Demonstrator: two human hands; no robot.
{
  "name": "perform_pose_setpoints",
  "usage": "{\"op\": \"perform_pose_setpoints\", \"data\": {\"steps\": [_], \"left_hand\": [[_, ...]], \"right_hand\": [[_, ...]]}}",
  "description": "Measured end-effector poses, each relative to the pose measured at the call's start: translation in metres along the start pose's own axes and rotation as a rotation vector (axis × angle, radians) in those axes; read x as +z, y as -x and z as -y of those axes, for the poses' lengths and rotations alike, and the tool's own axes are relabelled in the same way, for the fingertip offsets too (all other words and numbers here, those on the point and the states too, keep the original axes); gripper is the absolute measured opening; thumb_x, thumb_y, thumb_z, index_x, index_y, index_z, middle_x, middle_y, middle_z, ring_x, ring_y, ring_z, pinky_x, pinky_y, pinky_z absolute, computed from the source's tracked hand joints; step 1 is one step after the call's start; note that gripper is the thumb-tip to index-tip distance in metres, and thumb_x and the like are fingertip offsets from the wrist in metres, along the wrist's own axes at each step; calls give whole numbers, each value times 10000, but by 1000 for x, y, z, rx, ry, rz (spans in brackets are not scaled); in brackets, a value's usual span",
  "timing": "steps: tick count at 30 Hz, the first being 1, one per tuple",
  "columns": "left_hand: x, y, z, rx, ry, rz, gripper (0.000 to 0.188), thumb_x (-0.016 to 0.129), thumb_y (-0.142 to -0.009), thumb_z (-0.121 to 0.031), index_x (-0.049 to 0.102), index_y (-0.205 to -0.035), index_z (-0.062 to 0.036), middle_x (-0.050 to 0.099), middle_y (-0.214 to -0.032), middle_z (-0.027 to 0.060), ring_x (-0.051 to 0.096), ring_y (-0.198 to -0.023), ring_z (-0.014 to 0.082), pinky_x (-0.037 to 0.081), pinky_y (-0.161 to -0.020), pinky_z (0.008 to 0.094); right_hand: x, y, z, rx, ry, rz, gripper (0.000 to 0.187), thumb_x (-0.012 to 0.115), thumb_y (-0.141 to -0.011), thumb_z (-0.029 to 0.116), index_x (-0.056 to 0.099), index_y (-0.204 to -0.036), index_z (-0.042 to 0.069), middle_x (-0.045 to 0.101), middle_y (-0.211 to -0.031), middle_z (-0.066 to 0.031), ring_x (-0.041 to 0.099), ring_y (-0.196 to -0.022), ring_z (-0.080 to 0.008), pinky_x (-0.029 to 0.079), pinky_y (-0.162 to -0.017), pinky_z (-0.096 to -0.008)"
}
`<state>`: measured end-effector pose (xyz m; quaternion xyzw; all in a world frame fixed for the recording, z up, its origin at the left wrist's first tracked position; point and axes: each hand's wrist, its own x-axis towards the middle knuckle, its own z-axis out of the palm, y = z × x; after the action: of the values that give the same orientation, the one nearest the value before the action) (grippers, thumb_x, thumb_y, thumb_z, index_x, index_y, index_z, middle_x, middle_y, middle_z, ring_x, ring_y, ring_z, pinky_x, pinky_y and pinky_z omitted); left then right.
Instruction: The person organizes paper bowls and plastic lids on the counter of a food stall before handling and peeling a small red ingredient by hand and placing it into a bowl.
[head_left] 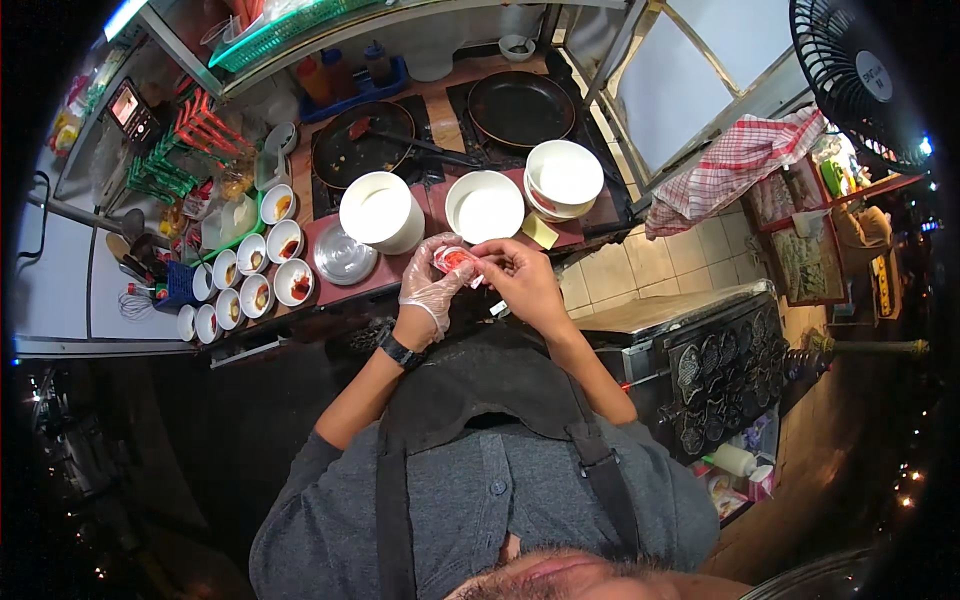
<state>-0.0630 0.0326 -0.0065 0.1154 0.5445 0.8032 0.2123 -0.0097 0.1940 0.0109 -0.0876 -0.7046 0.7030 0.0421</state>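
Note:
My left hand (428, 290), in a see-through plastic glove, is closed round one side of a small red-and-white packet (455, 259). The fingers of my bare right hand (527, 288) pinch its other side. Both hands meet in front of my dark apron, at the counter's near edge. Just beyond them stand a tall white tub (388, 230), a wide white bowl (484, 212) and stacked white bowls (565, 178). A yellow slip (540, 233) lies beside the stack. Left of the tub rests a stack of transparent round lids (345, 254).
Several small white cups (294, 283) with sauces stand on the counter's left. Behind the tubs, a black pan (345, 155) with a red spatula (362, 127) and another pan (520, 108) sit on burners. A moulded griddle (725, 365) stands right; a fan (860, 75) hangs upper right.

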Motion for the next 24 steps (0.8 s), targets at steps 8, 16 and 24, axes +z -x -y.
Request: {"op": "perform_pose_setpoints", "data": {"steps": [8,16,24], "left_hand": [[-13,-2,9,54,290,-123,175,679,-974,-70,505,-989,-73,666,-1088,107,656,-937,142,560,-815,286],[-17,5,7,-41,216,-150,99,570,-1038,-88,473,-1051,-103,613,-1008,49,575,-745,81,478,-634,222],[-10,9,7,128,-42,87,231,702,-978,-152,548,-1135,-80,598,-985,-9,588,-878,73,497,-748,225]], "right_hand": [[6,2,6,60,65,45,116,673,-951,43,650,-1037,-32,691,-864,-35,637,-746,-67,526,-659,-236],[-2,1,-8,3,-26,-80,90,699,-925,21,659,-993,-22,679,-853,-20,620,-722,-56,509,-630,-224],[5,6,-4,54,-122,-40,145,696,-924,28,702,-1049,-44,709,-864,-48,691,-751,-104,577,-676,-252]]}}
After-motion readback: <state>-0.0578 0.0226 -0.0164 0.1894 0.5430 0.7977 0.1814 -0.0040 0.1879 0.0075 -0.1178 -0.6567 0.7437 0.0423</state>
